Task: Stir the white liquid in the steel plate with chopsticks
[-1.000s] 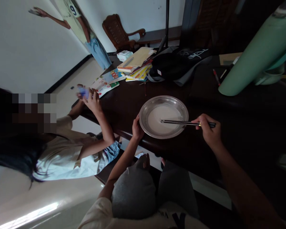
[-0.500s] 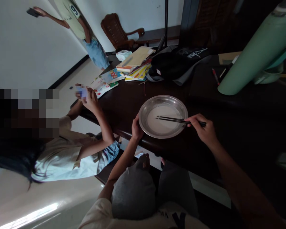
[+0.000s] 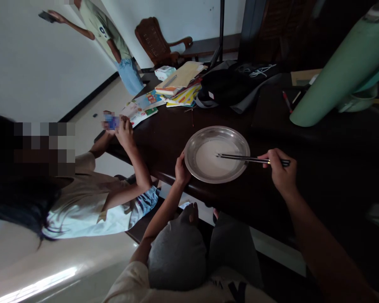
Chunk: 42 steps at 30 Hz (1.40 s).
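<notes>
A round metal basin (image 3: pixel 193 169) stands near the edge of the dark table, with a whitish liquid (image 3: pixel 208 162) in its bottom. My left hand (image 3: pixel 182 169) grips the basin's left rim; its fingers are partly hidden beneath and behind the wall. To the right of the basin, my right hand (image 3: pixel 281 170) is closed around a pair of dark chopsticks (image 3: pixel 240 158). They reach over the right rim, and their tips touch or hover just at the liquid's surface; I cannot tell which.
A seated person (image 3: pixel 113 198) at my left holds a small blurred object. Books (image 3: pixel 180 94), a tissue pack (image 3: pixel 165 73) and a black bag (image 3: pixel 227 86) lie farther back. A tall green bottle (image 3: pixel 337 71) stands at right. Another person (image 3: pixel 113 42) stands behind, holding a phone.
My right hand has moved to the right, drawing the chopstick tips from the left part of the liquid toward its middle. My left hand and the basin stay nearly in place.
</notes>
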Motion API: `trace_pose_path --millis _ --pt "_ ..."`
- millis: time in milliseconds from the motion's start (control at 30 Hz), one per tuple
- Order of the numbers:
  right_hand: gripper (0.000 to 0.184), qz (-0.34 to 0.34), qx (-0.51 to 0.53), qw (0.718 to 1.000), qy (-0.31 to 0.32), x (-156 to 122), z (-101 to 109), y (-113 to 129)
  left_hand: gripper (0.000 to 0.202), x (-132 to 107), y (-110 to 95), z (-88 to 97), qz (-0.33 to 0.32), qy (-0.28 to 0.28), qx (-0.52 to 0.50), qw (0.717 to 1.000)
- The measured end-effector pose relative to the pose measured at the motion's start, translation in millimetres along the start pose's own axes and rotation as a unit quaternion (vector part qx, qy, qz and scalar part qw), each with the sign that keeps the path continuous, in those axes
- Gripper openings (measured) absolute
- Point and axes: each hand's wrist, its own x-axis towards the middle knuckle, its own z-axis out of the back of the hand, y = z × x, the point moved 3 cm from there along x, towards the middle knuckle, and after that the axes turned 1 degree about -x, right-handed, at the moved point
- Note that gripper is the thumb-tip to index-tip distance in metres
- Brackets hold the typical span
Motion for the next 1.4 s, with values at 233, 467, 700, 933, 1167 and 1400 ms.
trace_pose_path --millis 233,467,700,933,1167,1400 --pt "0.049 0.021 -0.001 0.997 0.073 -1.3 -7.4 2.4 0.034 -0.9 -0.4 -1.6 -0.001 -0.008 -0.005 1.0" --pt "0.052 0.012 -0.001 0.999 0.049 -1.9 -3.2 2.5 0.033 -2.0 -0.9 -2.2 0.001 -0.007 0.01 1.0" --pt "0.046 0.027 -0.018 0.999 0.019 -0.4 0.1 -1.0 0.028 -1.5 -0.8 -2.7 -0.001 -0.015 -0.002 1.0" --pt "0.043 0.044 -0.011 0.995 0.084 -1.8 -4.9 0.1 0.032 -0.2 0.0 0.4 -0.006 -0.01 0.021 1.0" --pt "0.058 0.005 -0.002 1.0 0.028 0.1 -0.6 1.6 0.022 -0.3 -0.7 0.8 -0.009 -0.002 0.015 1.0" --pt "0.054 0.007 -0.008 1.0 0.029 0.4 -2.4 1.2 0.017 -2.0 -2.0 -1.0 0.003 -0.017 -0.005 1.0"
